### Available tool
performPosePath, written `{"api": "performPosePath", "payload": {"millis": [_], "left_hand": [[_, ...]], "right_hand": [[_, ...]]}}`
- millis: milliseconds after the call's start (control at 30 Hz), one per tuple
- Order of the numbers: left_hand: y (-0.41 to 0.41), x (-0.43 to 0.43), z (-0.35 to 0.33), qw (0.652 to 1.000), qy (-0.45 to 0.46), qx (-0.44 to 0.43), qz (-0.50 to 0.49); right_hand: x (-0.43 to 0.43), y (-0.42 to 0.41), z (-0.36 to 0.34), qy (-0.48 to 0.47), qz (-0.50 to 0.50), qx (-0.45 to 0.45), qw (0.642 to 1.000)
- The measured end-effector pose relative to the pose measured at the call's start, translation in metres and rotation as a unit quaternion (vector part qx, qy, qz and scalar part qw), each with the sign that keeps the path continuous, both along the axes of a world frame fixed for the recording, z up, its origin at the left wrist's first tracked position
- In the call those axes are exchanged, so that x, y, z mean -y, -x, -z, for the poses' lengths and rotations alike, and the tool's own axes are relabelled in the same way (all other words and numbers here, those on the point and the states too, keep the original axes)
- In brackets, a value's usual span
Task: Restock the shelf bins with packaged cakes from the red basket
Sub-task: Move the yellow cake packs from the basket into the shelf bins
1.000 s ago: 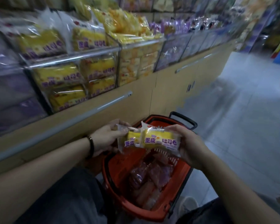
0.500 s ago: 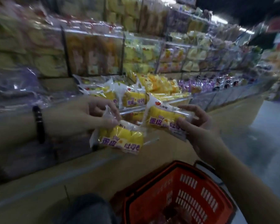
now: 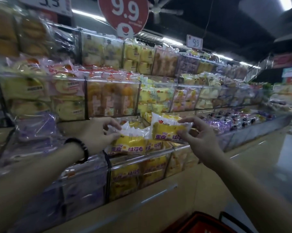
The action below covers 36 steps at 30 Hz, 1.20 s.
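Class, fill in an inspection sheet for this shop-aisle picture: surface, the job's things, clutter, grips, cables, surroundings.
Surface: clear-fronted shelf bin, yellow packets stacked inside it.
Job's things: two yellow cake packets, left packet low over the bin, right packet higher; red basket at the bottom edge, contents hidden.
Clutter: nothing seen.
Grips: left hand pinches the left packet's clear top edge; right hand pinches the right packet's end.
Cables: thin line above the small price sign; cable or hanger, cannot tell.
Surroundings: tiers of packed bins, round red price sign, ceiling fan, aisle floor.
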<state>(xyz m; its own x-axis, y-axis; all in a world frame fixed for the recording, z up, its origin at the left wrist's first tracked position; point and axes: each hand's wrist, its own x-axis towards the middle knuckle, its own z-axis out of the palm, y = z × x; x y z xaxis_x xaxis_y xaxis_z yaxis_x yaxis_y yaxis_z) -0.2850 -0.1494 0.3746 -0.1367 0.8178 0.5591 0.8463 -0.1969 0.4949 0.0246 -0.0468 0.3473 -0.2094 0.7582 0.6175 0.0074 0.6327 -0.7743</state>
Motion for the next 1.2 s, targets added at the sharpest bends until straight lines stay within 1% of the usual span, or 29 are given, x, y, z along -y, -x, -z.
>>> {"api": "performPosePath", "payload": {"millis": [33, 133, 233, 333, 400, 533, 567, 633, 667, 700, 767, 800, 833, 867, 900, 1000, 1033, 1100, 1200], "left_hand": [[0.001, -0.004, 0.003, 1.000, 0.010, -0.023, -0.005], [0.006, -0.003, 0.007, 0.987, 0.092, -0.123, -0.053], [0.008, 0.001, 0.004, 0.980, 0.134, -0.137, -0.044], [0.002, 0.001, -0.001, 0.973, 0.153, -0.160, -0.059], [-0.005, 0.002, -0.004, 0.958, 0.180, -0.207, -0.083], [-0.018, 0.008, -0.007, 0.913, 0.206, -0.335, -0.114], [-0.021, 0.009, -0.006, 0.913, 0.197, -0.341, -0.109], [-0.025, 0.008, -0.003, 0.933, 0.161, -0.312, -0.079], [-0.027, 0.007, -0.002, 0.941, 0.139, -0.303, -0.060], [-0.028, 0.004, 0.001, 0.944, 0.123, -0.301, -0.049], [-0.029, -0.001, 0.002, 0.945, 0.122, -0.301, -0.042], [-0.030, -0.003, 0.003, 0.943, 0.131, -0.302, -0.047], [-0.032, -0.004, 0.004, 0.940, 0.135, -0.308, -0.053], [-0.035, -0.006, 0.004, 0.936, 0.138, -0.318, -0.062], [-0.038, -0.007, 0.006, 0.931, 0.139, -0.329, -0.070], [-0.046, -0.011, 0.014, 0.921, 0.133, -0.355, -0.093], [-0.049, -0.012, 0.016, 0.920, 0.130, -0.355, -0.100], [-0.051, -0.012, 0.019, 0.919, 0.124, -0.357, -0.110], [-0.049, -0.011, 0.021, 0.925, 0.128, -0.343, -0.103]], "right_hand": [[-0.003, 0.001, 0.002, -0.013, 0.013, 0.020, 1.000], [-0.010, 0.006, 0.008, -0.039, 0.048, 0.060, 0.996], [-0.016, 0.012, 0.008, -0.032, 0.071, 0.067, 0.995], [-0.017, 0.017, 0.010, -0.003, 0.018, 0.051, 0.999], [-0.016, 0.022, 0.013, 0.010, 0.001, 0.077, 0.997], [-0.021, 0.042, 0.016, 0.017, 0.007, 0.170, 0.985], [-0.021, 0.048, 0.013, 0.020, 0.003, 0.187, 0.982], [-0.017, 0.058, 0.007, 0.012, 0.005, 0.236, 0.972], [-0.014, 0.060, 0.006, 0.000, 0.021, 0.270, 0.963], [-0.013, 0.062, 0.004, -0.015, 0.051, 0.316, 0.947], [-0.011, 0.061, -0.002, -0.035, 0.142, 0.432, 0.890], [-0.008, 0.060, -0.006, -0.036, 0.176, 0.473, 0.863], [-0.007, 0.059, -0.009, -0.038, 0.195, 0.494, 0.847], [-0.005, 0.057, -0.010, -0.051, 0.199, 0.494, 0.845], [-0.003, 0.057, -0.010, -0.077, 0.192, 0.482, 0.852], [0.010, 0.056, -0.004, -0.137, 0.118, 0.365, 0.913], [0.013, 0.056, 0.001, -0.149, 0.109, 0.356, 0.916], [0.014, 0.059, 0.009, -0.163, 0.129, 0.391, 0.897], [0.012, 0.066, 0.005, -0.156, 0.142, 0.440, 0.873]]}}
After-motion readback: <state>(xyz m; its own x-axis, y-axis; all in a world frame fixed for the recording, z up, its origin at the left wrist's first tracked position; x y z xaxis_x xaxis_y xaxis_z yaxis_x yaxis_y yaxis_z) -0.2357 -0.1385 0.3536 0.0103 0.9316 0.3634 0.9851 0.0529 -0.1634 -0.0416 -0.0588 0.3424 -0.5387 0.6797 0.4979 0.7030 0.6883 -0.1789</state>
